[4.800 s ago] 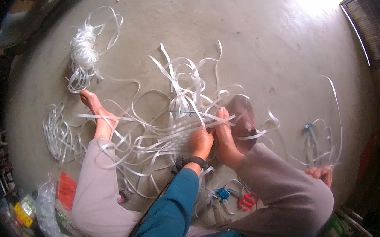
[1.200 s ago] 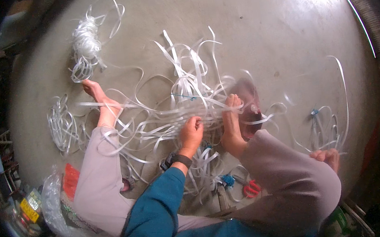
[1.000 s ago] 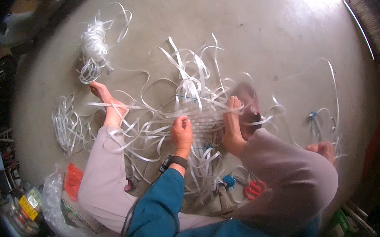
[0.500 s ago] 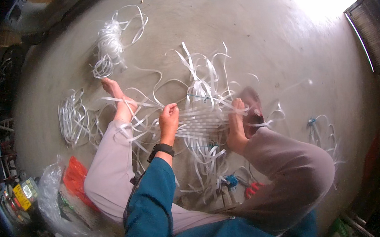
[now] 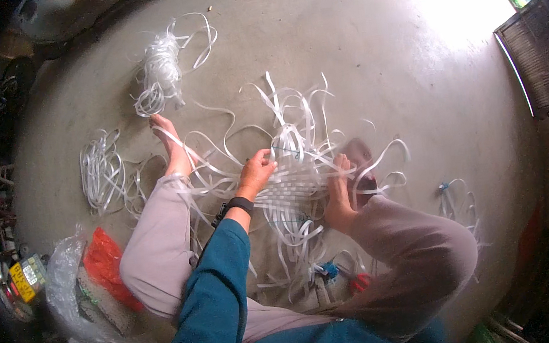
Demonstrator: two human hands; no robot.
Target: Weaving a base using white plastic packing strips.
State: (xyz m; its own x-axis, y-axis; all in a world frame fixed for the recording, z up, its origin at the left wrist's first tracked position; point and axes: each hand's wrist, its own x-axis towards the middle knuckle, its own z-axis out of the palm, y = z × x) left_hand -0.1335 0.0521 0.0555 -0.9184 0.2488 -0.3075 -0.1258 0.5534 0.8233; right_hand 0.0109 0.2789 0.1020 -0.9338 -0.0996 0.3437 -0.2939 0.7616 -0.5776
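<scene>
Rightward now: the left hand (image 5: 258,173) had swung in to the upper-left edge of the weave (image 5: 295,189), which lay beside the right foot (image 5: 339,195). Working loose strips (image 5: 307,111) looked like the step; next called for one sure pinch. Fingers were curled, but whether they gripped any strip couldn't be told.

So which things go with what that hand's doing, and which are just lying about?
Part of the job:
- left hand, at the strips
- woven white strips
- white strip bundle, probably spare

Seem to be just lying about:
- red plastic bag
- clear plastic sheet
- yellow panel
</scene>
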